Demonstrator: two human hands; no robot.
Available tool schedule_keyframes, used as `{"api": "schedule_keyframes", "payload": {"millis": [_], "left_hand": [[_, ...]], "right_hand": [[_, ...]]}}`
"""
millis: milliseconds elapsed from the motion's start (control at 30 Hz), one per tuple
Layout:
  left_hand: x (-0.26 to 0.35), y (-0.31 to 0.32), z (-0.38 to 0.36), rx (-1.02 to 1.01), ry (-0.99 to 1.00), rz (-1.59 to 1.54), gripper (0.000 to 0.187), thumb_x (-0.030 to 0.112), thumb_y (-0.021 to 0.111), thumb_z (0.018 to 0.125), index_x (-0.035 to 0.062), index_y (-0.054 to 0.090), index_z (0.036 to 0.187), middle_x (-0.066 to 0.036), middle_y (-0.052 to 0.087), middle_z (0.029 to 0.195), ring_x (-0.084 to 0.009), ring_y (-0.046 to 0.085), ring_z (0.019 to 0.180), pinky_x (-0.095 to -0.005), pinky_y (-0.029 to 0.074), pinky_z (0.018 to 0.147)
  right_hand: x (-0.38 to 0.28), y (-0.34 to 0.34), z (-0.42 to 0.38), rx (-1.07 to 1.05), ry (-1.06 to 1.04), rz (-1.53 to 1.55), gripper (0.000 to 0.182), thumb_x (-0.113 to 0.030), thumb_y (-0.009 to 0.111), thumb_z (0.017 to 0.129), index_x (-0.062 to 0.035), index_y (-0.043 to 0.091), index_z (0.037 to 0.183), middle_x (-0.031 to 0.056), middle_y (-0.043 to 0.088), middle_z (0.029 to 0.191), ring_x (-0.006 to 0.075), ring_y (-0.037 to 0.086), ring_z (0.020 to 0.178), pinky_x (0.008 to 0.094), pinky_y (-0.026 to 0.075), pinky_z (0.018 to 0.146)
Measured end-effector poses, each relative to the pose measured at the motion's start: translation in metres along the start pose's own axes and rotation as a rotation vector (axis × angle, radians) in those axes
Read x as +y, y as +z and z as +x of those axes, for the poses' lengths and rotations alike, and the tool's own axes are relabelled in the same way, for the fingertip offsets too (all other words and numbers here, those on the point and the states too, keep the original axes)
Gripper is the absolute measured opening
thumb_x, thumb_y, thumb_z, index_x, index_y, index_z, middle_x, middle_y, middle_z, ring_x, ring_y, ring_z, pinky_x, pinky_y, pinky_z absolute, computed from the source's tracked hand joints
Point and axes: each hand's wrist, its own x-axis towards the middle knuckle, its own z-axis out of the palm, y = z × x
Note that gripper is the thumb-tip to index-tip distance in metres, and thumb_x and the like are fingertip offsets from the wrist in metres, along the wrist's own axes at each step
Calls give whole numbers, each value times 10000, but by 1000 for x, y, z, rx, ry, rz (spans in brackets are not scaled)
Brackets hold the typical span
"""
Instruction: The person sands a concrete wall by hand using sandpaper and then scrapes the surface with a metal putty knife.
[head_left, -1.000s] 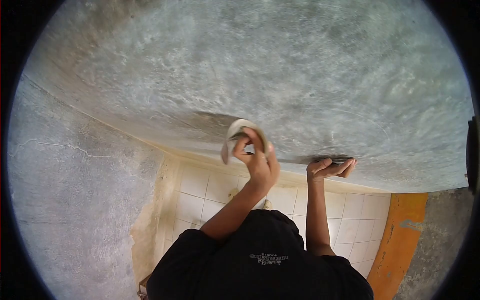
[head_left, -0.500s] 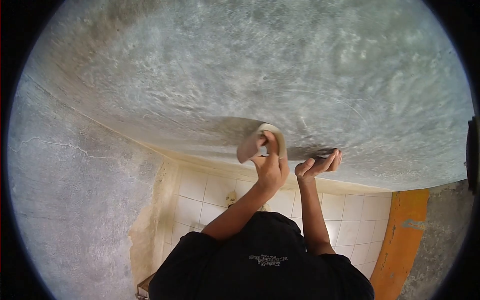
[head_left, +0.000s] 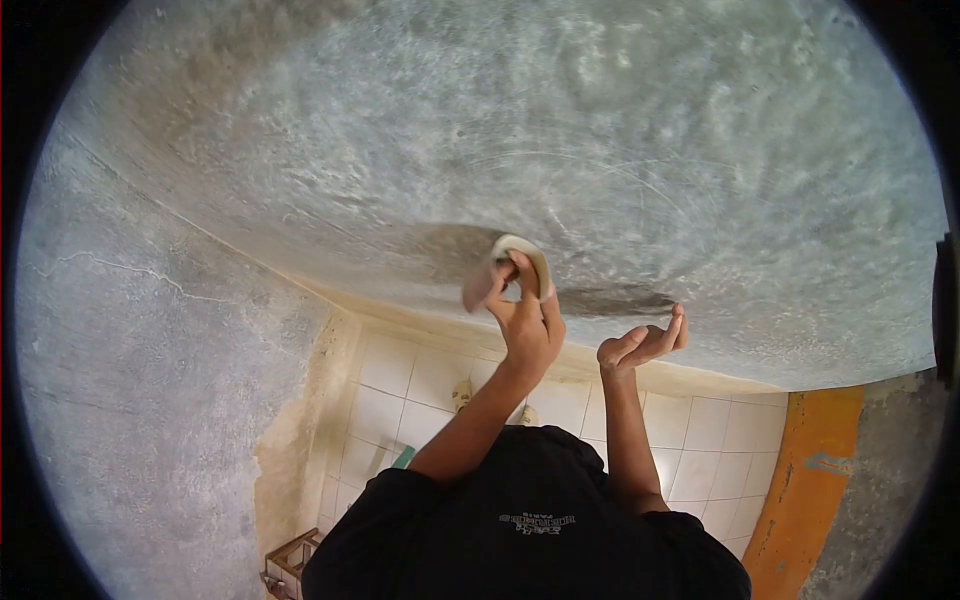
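Note:
My left hand (head_left: 530,320) grips a curled, pale sheet (head_left: 520,245), whose near flap is blurred by motion. The sheet is bent round my fingers close to the grey wall (head_left: 600,130). To the right, my right hand (head_left: 648,345) is held up near the wall's lower part, palm turned up, thumb apart from the fingers, with nothing seen in it. A dark shadow lies on the wall between the two hands.
White floor tiles (head_left: 705,425) and the tips of shoes (head_left: 461,395) show below. A wooden frame (head_left: 290,565) stands at the lower left, and an orange strip (head_left: 805,480) runs down the right. A cracked grey wall (head_left: 150,350) rises at left.
My left hand and the sheet have shifted slightly left. My right hand has dropped a little away from the wall. More of the wooden frame and a green object now show at the lower left.

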Motion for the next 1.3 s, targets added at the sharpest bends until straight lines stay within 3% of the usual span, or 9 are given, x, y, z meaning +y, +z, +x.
{"api": "schedule_keyframes", "payload": {"millis": [100, 267, 467, 667, 767, 867, 967, 1167, 1300], "left_hand": [[-9, 4, -30, -49, 66, 218, 500, 138, 464, 952, -116, 347, 1366, -270, 280, 1309, -324, 310, 1140, -398, 336, 909], [-27, -2, -9, -33, -65, -173, 487, 145, 327, 1009, -106, 224, 1413, -337, -73, 1491, -441, 28, 1408, -484, 122, 1124], [-3, -1, 7, -84, -62, -136, 667, 193, 384, 987, -94, -13, 1440, -331, -51, 1497, -438, -9, 1410, -479, 64, 1133], [-35, 11, -31, 62, -328, -325, 677, 204, 429, 971, -135, 50, 1418, -319, -59, 1498, -441, 26, 1406, -497, 121, 1119], [-86, -4, -28, 133, -465, -23, 694, 279, 402, 993, -115, 30, 1427, -304, 36, 1495, -389, 94, 1409, -431, 128, 1132], [-118, -22, 10, 420, -529, -178, 668, 330, 363, 1006, -123, 97, 1420, -288, 80, 1488, -370, 129, 1399, -420, 149, 1129], [-116, -51, 53, 388, -481, -200, 733, 395, 318, 1006, -154, 47, 1410, -249, -81, 1516, -375, 0, 1417, -448, 120, 1132], [-84, -87, 86, 50, 12, -182, 683, 306, 352, 999, -129, 43, 1426, -288, -73, 1515, -376, -67, 1422, -465, 16, 1139], [-80, -70, 40, -116, -53, -224, 702, 215, 399, 973, -141, -11, 1417, -325, -108, 1495, -449, -92, 1399, -498, 3, 1122]], "right_hand": [[2, -8, -3, -28, 64, 4, 465, -132, 323, 962, 89, 247, 1364, 230, 295, 1340, 287, 340, 1238, 409, 334, 1024], [15, -28, -8, -39, 118, -22, 454, -145, 332, 969, 78, 264, 1359, 228, 287, 1328, 290, 326, 1242, 415, 327, 1018], [10, -32, -13, -67, 179, -61, 459, -158, 339, 972, 85, 267, 1354, 233, 292, 1329, 307, 319, 1241, 425, 299, 1025], [3, -29, -17, -103, 181, -60, 454, -160, 325, 992, 78, 252, 1372, 230, 286, 1351, 302, 345, 1236, 424, 310, 1033], [-2, -30, -16, -109, 238, -87, 459, -161, 361, 974, 87, 292, 1354, 243, 290, 1343, 318, 307, 1248, 432, 264, 1033], [-9, -21, -13, -99, 241, -71, 463, -164, 358, 974, 91, 291, 1355, 246, 296, 1340, 323, 302, 1251, 436, 256, 1035], [-19, -10, -12, -110, 212, -53, 456, -160, 352, 977, 79, 286, 1359, 243, 282, 1355, 316, 303, 1257, 438, 260, 1043], [-45, 19, -17, -183, 210, -39, 480, -207, 338, 993, 64, 267, 1383, 235, 204, 1417, 337, 229, 1321, 476, 204, 1076], [-72, 46, -8, -133, 232, -193, 628, -304, 339, 999, 33, 61, 1451, 245, -21, 1490, 375, -9, 1399, 525, 86, 1108]]}}
